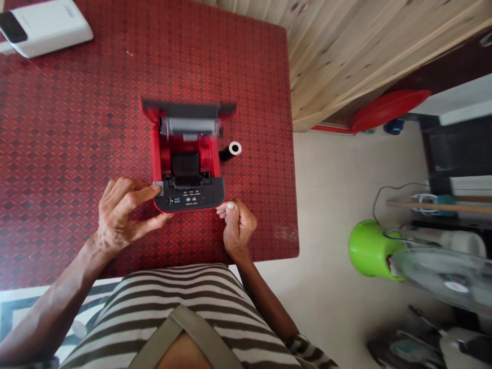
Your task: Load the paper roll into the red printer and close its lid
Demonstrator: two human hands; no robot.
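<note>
A red and black label printer (189,195) sits on the table with its lid (188,109) raised and smeared by motion. Inside its red bay (165,154) is a dark roller-like part. My left hand (125,210) has the front left corner between its fingers: the index finger presses a grey tab (160,188), and the thumb lies along the front edge. At the front right corner my right hand (239,225) is curled closed, fingertips against the printer's edge; whatever it may hold is hidden. A black roll with a white end (233,149) stands beside the printer's right side.
The table (77,128) has a red patterned cover and ends on the right. A white device with a dark panel (54,28) lies at the far left. Beyond the edge are a wooden panel (346,46), a green bucket (369,251) and a fan (446,277) on the floor side.
</note>
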